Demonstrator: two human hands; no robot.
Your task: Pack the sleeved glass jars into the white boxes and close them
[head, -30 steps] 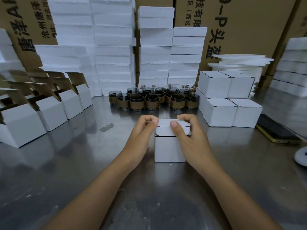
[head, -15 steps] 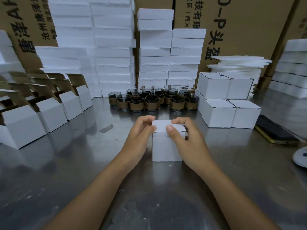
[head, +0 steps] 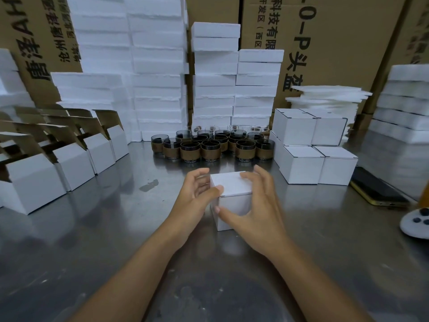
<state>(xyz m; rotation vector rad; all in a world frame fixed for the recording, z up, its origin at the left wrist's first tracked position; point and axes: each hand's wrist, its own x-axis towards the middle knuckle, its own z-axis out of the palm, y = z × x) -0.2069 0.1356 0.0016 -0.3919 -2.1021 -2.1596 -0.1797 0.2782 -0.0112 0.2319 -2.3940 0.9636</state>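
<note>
A small white box [head: 232, 185] stands closed on the steel table in the middle. My left hand [head: 197, 194] holds its left side, thumb on the top front corner. My right hand [head: 260, 205] grips it from the right, fingers over the top and thumb on the front face. Behind it stands a cluster of several glass jars [head: 211, 147] in brown sleeves. Several closed white boxes [head: 301, 166] are stacked at the right. A row of open white boxes [head: 72, 166] with raised flaps stands at the left.
A phone [head: 376, 189] lies at the right beside the closed boxes, and a white round device [head: 415, 224] sits at the right edge. Stacks of white foam [head: 213, 89] and big brown cartons line the back. A dark smudge [head: 148, 184] marks the table.
The box's lid has gone from tucked-in progress to fully shut. My hands have shifted from pressing the top flap to holding the box's sides, and the box has turned a little.
</note>
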